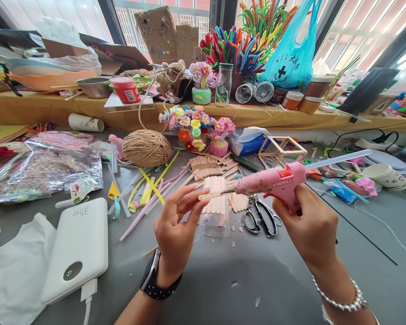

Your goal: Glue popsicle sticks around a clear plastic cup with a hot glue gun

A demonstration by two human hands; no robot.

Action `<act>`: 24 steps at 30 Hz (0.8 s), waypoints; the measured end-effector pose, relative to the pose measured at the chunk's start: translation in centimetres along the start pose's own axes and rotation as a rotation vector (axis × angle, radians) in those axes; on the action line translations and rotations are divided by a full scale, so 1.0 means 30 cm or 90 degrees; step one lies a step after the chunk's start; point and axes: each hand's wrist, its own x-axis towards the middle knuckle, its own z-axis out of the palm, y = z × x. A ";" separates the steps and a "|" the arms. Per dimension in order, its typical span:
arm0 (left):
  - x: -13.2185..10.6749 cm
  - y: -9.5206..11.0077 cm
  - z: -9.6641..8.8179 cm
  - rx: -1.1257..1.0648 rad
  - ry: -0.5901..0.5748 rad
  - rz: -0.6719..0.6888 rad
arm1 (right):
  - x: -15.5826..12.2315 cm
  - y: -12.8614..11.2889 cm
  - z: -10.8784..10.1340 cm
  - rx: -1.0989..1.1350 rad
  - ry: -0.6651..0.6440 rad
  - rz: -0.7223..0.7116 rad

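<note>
My left hand (176,221) pinches a wooden popsicle stick (209,195) between thumb and fingers, held level above the table. My right hand (307,221) grips a pink hot glue gun (277,180); its metal nozzle touches the stick's right end. A clear glue stick (338,159) juts from the back of the gun. Just behind my hands lies a raft of popsicle sticks (218,198) on a clear block, with more loose sticks (206,169) beyond. Scissors (260,216) lie under the gun.
A white power bank (77,243) with cable and white paper (13,271) lie at left. A twine ball (147,148), pipe-cleaner flower pots (219,135), a tissue box (248,141), a stick frame (282,149), a black rod (355,225) and a cluttered shelf (189,115) surround the work spot.
</note>
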 end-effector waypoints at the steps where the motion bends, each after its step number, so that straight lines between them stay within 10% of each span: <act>1: 0.000 0.000 0.000 0.000 0.001 0.001 | 0.001 0.000 0.001 -0.001 0.003 -0.003; 16: -0.001 0.001 0.002 -0.011 -0.004 0.021 | -0.005 0.016 0.005 -0.072 0.033 -0.040; 24: -0.002 -0.003 0.004 -0.026 -0.007 0.033 | -0.005 0.006 0.003 -0.055 0.057 0.131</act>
